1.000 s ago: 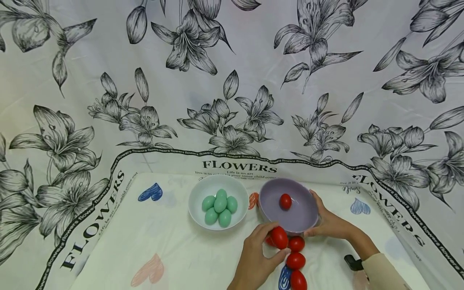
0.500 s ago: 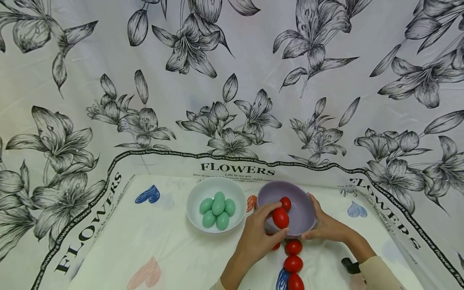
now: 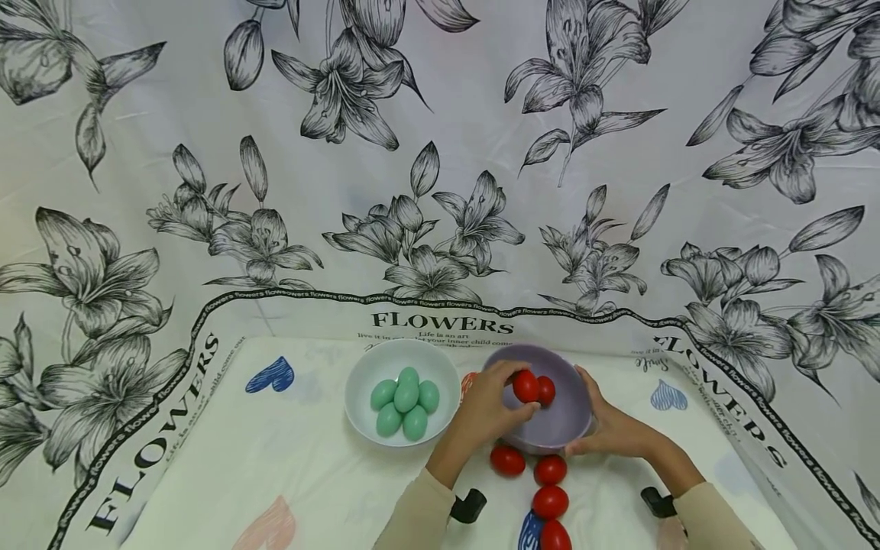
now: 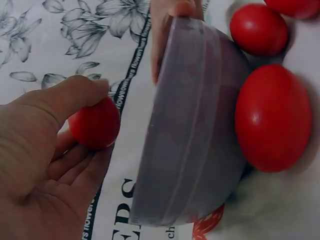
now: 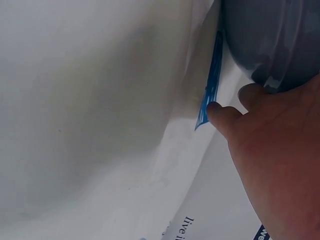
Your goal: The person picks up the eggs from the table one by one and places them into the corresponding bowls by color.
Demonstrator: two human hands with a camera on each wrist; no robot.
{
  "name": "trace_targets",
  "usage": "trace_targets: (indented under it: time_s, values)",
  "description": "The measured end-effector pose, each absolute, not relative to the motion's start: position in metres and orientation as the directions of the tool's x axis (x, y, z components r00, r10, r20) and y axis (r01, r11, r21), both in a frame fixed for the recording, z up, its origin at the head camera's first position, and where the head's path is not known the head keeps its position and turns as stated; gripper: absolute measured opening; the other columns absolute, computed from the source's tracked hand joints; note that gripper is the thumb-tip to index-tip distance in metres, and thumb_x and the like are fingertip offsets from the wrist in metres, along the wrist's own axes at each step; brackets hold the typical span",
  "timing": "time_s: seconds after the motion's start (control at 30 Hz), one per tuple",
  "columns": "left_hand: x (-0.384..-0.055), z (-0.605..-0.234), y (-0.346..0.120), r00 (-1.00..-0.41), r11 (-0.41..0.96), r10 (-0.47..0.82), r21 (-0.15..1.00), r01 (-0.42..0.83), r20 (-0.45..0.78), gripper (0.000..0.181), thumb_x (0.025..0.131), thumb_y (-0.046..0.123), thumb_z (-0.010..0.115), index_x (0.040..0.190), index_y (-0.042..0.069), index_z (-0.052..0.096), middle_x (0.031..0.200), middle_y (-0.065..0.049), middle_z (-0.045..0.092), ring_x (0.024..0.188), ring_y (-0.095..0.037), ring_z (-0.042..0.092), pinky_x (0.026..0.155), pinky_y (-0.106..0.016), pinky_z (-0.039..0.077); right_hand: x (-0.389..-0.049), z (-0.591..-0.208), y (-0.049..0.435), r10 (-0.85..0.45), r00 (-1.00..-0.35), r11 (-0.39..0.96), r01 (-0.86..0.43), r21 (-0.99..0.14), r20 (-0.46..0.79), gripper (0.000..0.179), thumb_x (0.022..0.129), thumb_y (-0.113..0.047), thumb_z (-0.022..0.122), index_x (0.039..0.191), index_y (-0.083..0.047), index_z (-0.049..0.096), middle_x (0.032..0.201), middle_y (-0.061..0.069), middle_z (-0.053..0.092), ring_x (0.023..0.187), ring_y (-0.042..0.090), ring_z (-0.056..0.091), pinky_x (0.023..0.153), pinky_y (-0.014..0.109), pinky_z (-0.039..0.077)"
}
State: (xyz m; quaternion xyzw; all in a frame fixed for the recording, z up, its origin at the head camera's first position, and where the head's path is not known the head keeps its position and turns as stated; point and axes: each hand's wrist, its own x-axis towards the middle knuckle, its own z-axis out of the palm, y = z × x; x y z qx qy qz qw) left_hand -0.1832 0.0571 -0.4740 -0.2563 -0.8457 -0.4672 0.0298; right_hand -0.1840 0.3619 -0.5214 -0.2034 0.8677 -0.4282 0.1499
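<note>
My left hand (image 3: 486, 406) reaches over the purple bowl (image 3: 572, 409) and pinches a red egg (image 3: 525, 386) between thumb and fingers. In the left wrist view this egg (image 4: 96, 124) hangs just past the bowl's rim. A second red egg (image 3: 547, 391) lies inside the bowl. On the bowl's right side, my right hand (image 3: 619, 428) grips the wall, thumb toward the near edge and fingers round the far side. The right wrist view shows that hand (image 5: 280, 135) against the bowl's outer wall (image 5: 275, 45); its fingertips are partly hidden.
Left of the purple bowl stands a white bowl (image 3: 356, 409) with several green eggs (image 3: 406, 396). Several red eggs lie on the cloth in front of the purple bowl, one (image 3: 507, 461) beside a short row (image 3: 551, 502). A flower-printed cloth (image 3: 426, 229) rises behind.
My left hand has carried the red egg from in front of the purple bowl up and over its inside. The right hand keeps its grip on the bowl.
</note>
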Motion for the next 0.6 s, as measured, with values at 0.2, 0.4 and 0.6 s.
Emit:
trace_targets:
  time_s: [0.2,0.4,0.6]
  values:
    - [-0.205,-0.481,0.070,-0.852,0.500,0.471,0.726,0.472,0.230,0.063,0.090,0.023,0.087,0.146,0.013,0.062,0.145,-0.001,0.063,0.129,-0.015,0.061,0.110,-0.030,0.050,-0.185,-0.519,0.363,-0.489,-0.868,0.530,-0.216,-0.820,-0.087,0.142,0.078,-0.021,0.093,0.167,-0.019,-0.017,0.170,0.025,0.011,0.145,0.051,0.035,0.105,0.059,0.046]
    - [-0.220,-0.490,0.079,-0.836,0.515,0.510,0.707,0.485,0.202,0.063,0.087,0.017,0.089,0.144,0.008,0.063,0.142,-0.005,0.064,0.127,-0.017,0.062,0.110,-0.029,0.050,-0.186,-0.520,0.364,-0.494,-0.866,0.521,-0.228,-0.822,-0.073,0.142,0.077,-0.021,0.095,0.167,-0.014,-0.015,0.170,0.025,0.011,0.147,0.052,0.032,0.108,0.063,0.042]
    - [-0.231,-0.493,0.091,-0.810,0.561,0.564,0.644,0.520,0.162,0.063,0.087,0.018,0.089,0.143,0.006,0.062,0.143,-0.007,0.063,0.132,-0.019,0.059,0.114,-0.031,0.046,-0.185,-0.521,0.363,-0.487,-0.869,0.525,-0.215,-0.824,-0.084,0.142,0.078,-0.022,0.094,0.167,-0.022,-0.016,0.171,0.024,0.010,0.148,0.052,0.031,0.109,0.063,0.041]
